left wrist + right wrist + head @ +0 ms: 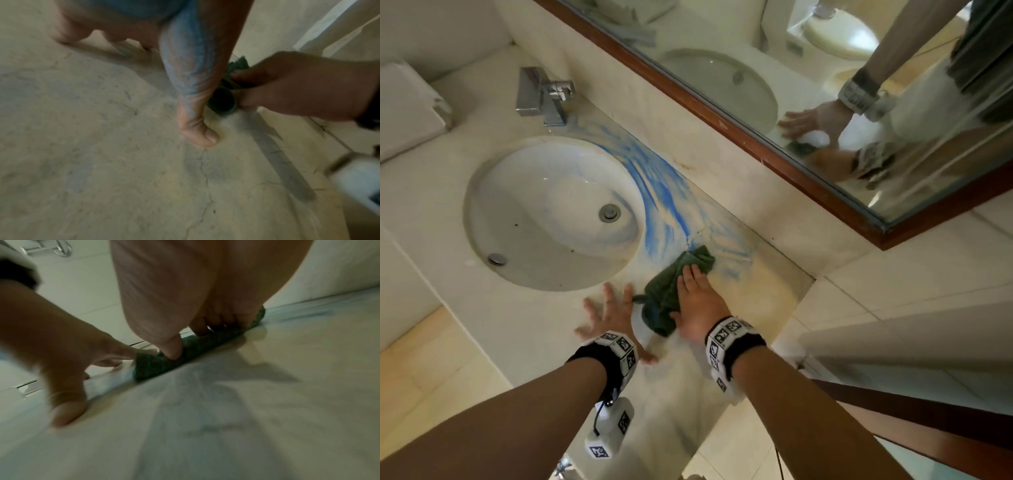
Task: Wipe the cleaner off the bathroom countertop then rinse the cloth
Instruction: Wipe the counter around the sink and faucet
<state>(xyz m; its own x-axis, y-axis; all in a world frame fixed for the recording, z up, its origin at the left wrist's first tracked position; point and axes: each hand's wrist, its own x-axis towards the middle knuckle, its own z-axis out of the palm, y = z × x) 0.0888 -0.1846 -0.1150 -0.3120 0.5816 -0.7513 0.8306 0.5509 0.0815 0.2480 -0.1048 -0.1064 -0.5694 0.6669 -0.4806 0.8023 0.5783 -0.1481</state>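
A dark green cloth [671,287] lies bunched on the beige countertop [763,294], right of the sink. My right hand [697,301] presses flat on the cloth, fingers straight and thumb on its near end; the right wrist view shows the cloth [185,352] under those fingers. My left hand [609,315] rests spread on the counter just left of the cloth, its index fingertip touching the cloth's edge. Blue cleaner smears [654,192] curve along the sink's right rim up towards the tap. In the left wrist view, blue cleaner coats my left thumb [191,81], with the cloth [224,100] behind it.
The oval white sink [482,212] with its drain [609,212] lies left of the hands. A chrome tap [544,96] stands behind it. A wood-framed mirror [756,144] runs along the back wall. The counter's front edge drops to a tiled floor [431,377].
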